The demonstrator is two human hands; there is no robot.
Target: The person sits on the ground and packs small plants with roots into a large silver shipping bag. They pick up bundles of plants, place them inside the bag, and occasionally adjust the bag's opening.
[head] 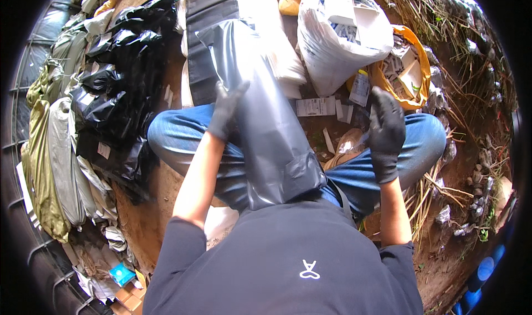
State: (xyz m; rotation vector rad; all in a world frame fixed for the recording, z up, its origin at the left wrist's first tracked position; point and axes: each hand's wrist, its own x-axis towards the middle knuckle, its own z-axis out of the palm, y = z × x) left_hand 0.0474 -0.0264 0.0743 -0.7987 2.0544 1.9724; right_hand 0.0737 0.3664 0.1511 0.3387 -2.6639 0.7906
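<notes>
A long, filled black plastic bag [270, 124] lies across my lap, its far end over a stack of flat black plastic bags [212, 3]. My left hand [226, 109], in a dark glove, holds the bag's left edge, thumb and a finger spread over the plastic. Also gloved, my right hand [387, 126] hovers above my right knee, apart from the bag. Nothing shows in it, though its palm is partly hidden. Close by on the ground are a printed paper label [316, 107] and a yellow-capped bottle [360, 88] bearing a label.
Ahead stand a white sack [328, 61] of paper scraps and an orange bag [426, 80] of similar scraps. Wrapped black packages [120, 107] are piled at left, beside grey and olive bundles [62, 161]. Dry stalks [449, 65] cover the ground at right. Blue containers [484, 269] stand lower right.
</notes>
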